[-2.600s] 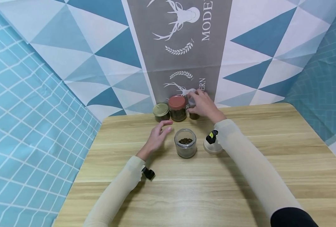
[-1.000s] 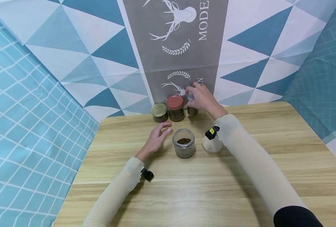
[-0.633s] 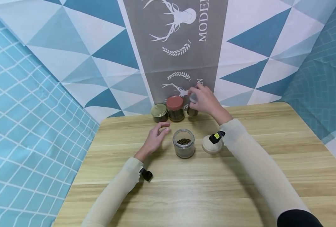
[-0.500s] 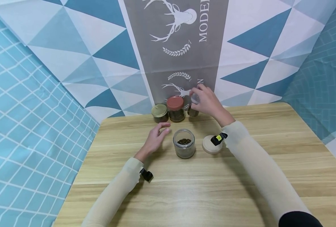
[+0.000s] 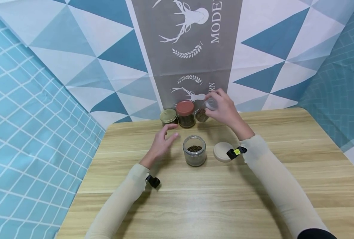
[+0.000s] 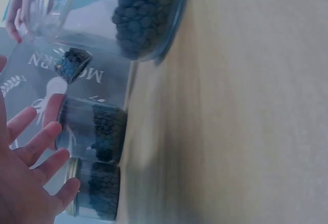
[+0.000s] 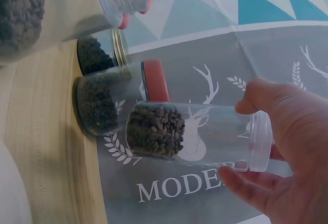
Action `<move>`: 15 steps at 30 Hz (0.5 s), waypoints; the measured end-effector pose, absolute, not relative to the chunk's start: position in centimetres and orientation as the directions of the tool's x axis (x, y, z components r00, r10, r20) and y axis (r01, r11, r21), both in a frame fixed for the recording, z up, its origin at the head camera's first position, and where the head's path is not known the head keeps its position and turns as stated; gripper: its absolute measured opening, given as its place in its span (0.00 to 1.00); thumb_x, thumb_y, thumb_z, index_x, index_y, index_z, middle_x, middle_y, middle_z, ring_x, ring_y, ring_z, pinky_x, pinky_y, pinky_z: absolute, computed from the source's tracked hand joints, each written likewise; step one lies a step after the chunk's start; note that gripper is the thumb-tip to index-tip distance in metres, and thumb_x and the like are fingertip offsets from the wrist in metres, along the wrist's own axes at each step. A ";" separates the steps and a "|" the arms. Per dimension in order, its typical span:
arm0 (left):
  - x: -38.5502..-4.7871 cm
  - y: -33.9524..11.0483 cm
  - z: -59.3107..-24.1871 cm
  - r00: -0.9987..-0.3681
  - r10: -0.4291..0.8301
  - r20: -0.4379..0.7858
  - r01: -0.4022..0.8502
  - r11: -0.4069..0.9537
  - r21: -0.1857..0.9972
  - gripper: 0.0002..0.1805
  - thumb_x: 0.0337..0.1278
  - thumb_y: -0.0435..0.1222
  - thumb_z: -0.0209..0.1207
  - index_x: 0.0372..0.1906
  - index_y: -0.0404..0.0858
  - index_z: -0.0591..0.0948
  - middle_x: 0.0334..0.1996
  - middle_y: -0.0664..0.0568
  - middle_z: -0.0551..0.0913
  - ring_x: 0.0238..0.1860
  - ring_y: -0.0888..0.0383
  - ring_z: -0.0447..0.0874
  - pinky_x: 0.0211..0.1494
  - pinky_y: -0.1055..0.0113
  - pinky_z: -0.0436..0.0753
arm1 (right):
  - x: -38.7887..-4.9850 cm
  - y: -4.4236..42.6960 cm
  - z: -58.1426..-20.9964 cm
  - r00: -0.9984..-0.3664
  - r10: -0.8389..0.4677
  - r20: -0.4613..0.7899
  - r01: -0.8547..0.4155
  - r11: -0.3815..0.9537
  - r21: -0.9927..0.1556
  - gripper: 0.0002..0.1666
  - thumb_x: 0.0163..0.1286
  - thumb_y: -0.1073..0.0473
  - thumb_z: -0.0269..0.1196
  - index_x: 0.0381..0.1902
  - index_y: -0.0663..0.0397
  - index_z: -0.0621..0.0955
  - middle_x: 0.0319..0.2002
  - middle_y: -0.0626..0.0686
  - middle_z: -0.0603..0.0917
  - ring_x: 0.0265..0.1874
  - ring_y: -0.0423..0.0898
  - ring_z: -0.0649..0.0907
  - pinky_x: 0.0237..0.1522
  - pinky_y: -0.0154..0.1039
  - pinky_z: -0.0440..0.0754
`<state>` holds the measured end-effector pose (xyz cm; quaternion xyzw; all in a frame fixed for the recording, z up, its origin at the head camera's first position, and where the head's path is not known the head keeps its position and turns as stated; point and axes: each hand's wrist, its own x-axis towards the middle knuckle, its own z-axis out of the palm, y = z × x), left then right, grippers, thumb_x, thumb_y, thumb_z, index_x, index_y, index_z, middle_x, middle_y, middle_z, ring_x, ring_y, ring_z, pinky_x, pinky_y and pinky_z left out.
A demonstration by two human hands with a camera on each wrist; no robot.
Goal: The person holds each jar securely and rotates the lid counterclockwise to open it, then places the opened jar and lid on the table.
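My right hand [image 5: 224,108] grips a clear jar [image 7: 205,136] near its translucent lid [image 7: 260,141]. Dark brown bean-like pieces lie in the jar's bottom part, and it hangs tilted, its base off the table. My left hand [image 5: 162,141] holds nothing; its fingers are spread and slightly bent. Just right of that hand stands an open glass jar [image 5: 194,159], upright, with similar pieces inside. Behind it are a red-lidded jar [image 5: 186,114] and a gold-lidded jar [image 5: 168,117], side by side and also filled with dark pieces.
A round cream lid [image 5: 221,151] lies on the wooden table [image 5: 213,199], right of the open jar. The patterned backdrop [image 5: 192,59] rises directly behind the row of jars. A blue gridded cloth [image 5: 30,132] borders the left side.
The right hand has lifted the clear jar off the table, drawing it slightly right and tilting it. My left hand has barely shifted; the open jar and cream lid stay put.
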<state>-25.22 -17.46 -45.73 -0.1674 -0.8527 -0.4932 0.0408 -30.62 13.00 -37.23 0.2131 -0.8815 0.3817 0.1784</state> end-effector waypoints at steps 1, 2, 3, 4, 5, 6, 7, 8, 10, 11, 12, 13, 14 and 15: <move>-25.2 -17.5 -45.6 -0.940 0.243 0.238 0.328 0.457 0.827 0.26 0.81 0.42 0.62 0.76 0.37 0.78 0.77 0.40 0.81 0.82 0.38 0.75 0.88 0.30 0.67 | -30.5 13.1 -37.4 -0.847 -0.228 0.480 -0.509 0.606 -0.611 0.23 0.67 0.64 0.70 0.60 0.57 0.85 0.61 0.68 0.80 0.57 0.67 0.82 0.57 0.67 0.85; -25.2 -17.5 -45.5 -0.939 0.243 0.243 0.332 0.459 0.824 0.27 0.81 0.42 0.63 0.76 0.36 0.78 0.77 0.40 0.81 0.81 0.38 0.75 0.88 0.30 0.67 | -30.4 13.2 -37.5 -0.848 -0.217 0.483 -0.507 0.594 -0.625 0.23 0.67 0.64 0.71 0.60 0.56 0.85 0.61 0.67 0.80 0.57 0.67 0.83 0.57 0.67 0.86; -25.2 -17.5 -45.4 -0.939 0.242 0.245 0.333 0.461 0.822 0.27 0.80 0.41 0.63 0.76 0.36 0.78 0.77 0.40 0.82 0.81 0.38 0.76 0.87 0.30 0.68 | -30.2 13.3 -37.5 -0.850 -0.207 0.484 -0.505 0.582 -0.638 0.23 0.67 0.64 0.71 0.60 0.56 0.85 0.62 0.67 0.80 0.57 0.67 0.83 0.57 0.66 0.86; -25.2 -17.5 -45.3 -0.938 0.241 0.247 0.335 0.463 0.821 0.27 0.80 0.41 0.64 0.76 0.36 0.78 0.77 0.40 0.82 0.81 0.38 0.76 0.88 0.30 0.67 | -30.1 13.4 -37.6 -0.852 -0.199 0.483 -0.502 0.570 -0.650 0.23 0.67 0.64 0.71 0.60 0.56 0.85 0.62 0.66 0.80 0.58 0.66 0.83 0.57 0.66 0.87; -25.2 -17.5 -45.2 -0.938 0.241 0.250 0.338 0.465 0.818 0.27 0.79 0.41 0.64 0.76 0.36 0.78 0.77 0.40 0.82 0.81 0.38 0.76 0.88 0.30 0.67 | -29.9 13.4 -37.6 -0.855 -0.193 0.482 -0.499 0.560 -0.661 0.23 0.67 0.64 0.72 0.61 0.56 0.85 0.62 0.66 0.80 0.58 0.66 0.84 0.57 0.66 0.88; -25.2 -17.5 -45.1 -0.937 0.242 0.254 0.342 0.468 0.815 0.28 0.79 0.40 0.65 0.76 0.36 0.78 0.76 0.40 0.82 0.81 0.38 0.76 0.88 0.31 0.67 | -29.8 13.5 -37.6 -0.857 -0.188 0.481 -0.497 0.550 -0.671 0.24 0.67 0.64 0.72 0.61 0.55 0.85 0.63 0.65 0.80 0.58 0.65 0.84 0.57 0.65 0.88; -25.2 -17.5 -45.0 -0.935 0.244 0.257 0.346 0.470 0.812 0.28 0.78 0.40 0.65 0.76 0.36 0.78 0.76 0.40 0.82 0.81 0.38 0.76 0.89 0.31 0.67 | -29.6 13.6 -37.6 -0.857 -0.184 0.482 -0.497 0.543 -0.676 0.23 0.68 0.64 0.73 0.61 0.55 0.85 0.63 0.64 0.80 0.57 0.65 0.84 0.56 0.65 0.89; -25.1 -17.4 -44.9 -0.934 0.246 0.260 0.350 0.475 0.808 0.28 0.78 0.40 0.66 0.76 0.35 0.78 0.76 0.39 0.82 0.81 0.38 0.76 0.89 0.32 0.67 | -29.4 13.6 -37.6 -0.856 -0.184 0.484 -0.500 0.536 -0.680 0.23 0.68 0.63 0.73 0.61 0.55 0.85 0.63 0.64 0.80 0.57 0.64 0.84 0.54 0.64 0.90; -25.1 -17.4 -44.7 -0.932 0.249 0.263 0.355 0.482 0.801 0.28 0.77 0.40 0.67 0.76 0.36 0.79 0.76 0.40 0.82 0.82 0.39 0.76 0.90 0.35 0.66 | -29.1 13.7 -37.5 -0.854 -0.188 0.485 -0.505 0.527 -0.684 0.23 0.69 0.63 0.73 0.61 0.54 0.85 0.62 0.63 0.80 0.56 0.63 0.85 0.51 0.62 0.91; -25.1 -17.4 -44.6 -0.932 0.250 0.263 0.356 0.484 0.799 0.29 0.77 0.40 0.67 0.76 0.36 0.79 0.76 0.40 0.82 0.82 0.39 0.76 0.91 0.35 0.66 | -28.9 13.7 -37.5 -0.852 -0.191 0.487 -0.509 0.520 -0.686 0.23 0.69 0.63 0.73 0.61 0.55 0.86 0.62 0.63 0.81 0.55 0.63 0.85 0.48 0.61 0.91; -25.0 -17.4 -44.4 -0.932 0.252 0.261 0.356 0.491 0.795 0.30 0.77 0.41 0.67 0.76 0.36 0.78 0.77 0.40 0.82 0.82 0.40 0.76 0.91 0.36 0.66 | -28.8 13.8 -37.5 -0.851 -0.194 0.489 -0.512 0.515 -0.687 0.23 0.69 0.63 0.74 0.61 0.55 0.86 0.62 0.63 0.81 0.54 0.62 0.85 0.46 0.59 0.92; -25.0 -17.4 -44.3 -0.932 0.254 0.257 0.354 0.497 0.792 0.31 0.76 0.42 0.68 0.77 0.37 0.78 0.77 0.41 0.82 0.82 0.40 0.76 0.91 0.37 0.66 | -28.6 13.8 -37.5 -0.849 -0.196 0.491 -0.516 0.510 -0.688 0.22 0.70 0.63 0.74 0.61 0.56 0.86 0.61 0.63 0.81 0.54 0.62 0.85 0.44 0.56 0.93; -25.0 -17.4 -44.2 -0.933 0.255 0.253 0.352 0.503 0.790 0.32 0.75 0.42 0.68 0.78 0.37 0.77 0.77 0.41 0.82 0.82 0.40 0.76 0.91 0.37 0.66 | -28.4 13.9 -37.5 -0.848 -0.198 0.492 -0.518 0.505 -0.690 0.22 0.70 0.63 0.74 0.61 0.56 0.86 0.61 0.63 0.81 0.53 0.62 0.85 0.43 0.53 0.93; -24.9 -17.4 -44.0 -0.933 0.258 0.251 0.352 0.506 0.787 0.33 0.74 0.43 0.69 0.78 0.38 0.77 0.78 0.42 0.81 0.83 0.41 0.75 0.91 0.38 0.66 | -28.3 13.9 -37.6 -0.847 -0.197 0.493 -0.520 0.500 -0.693 0.22 0.70 0.64 0.74 0.61 0.56 0.86 0.61 0.63 0.81 0.53 0.61 0.85 0.42 0.50 0.93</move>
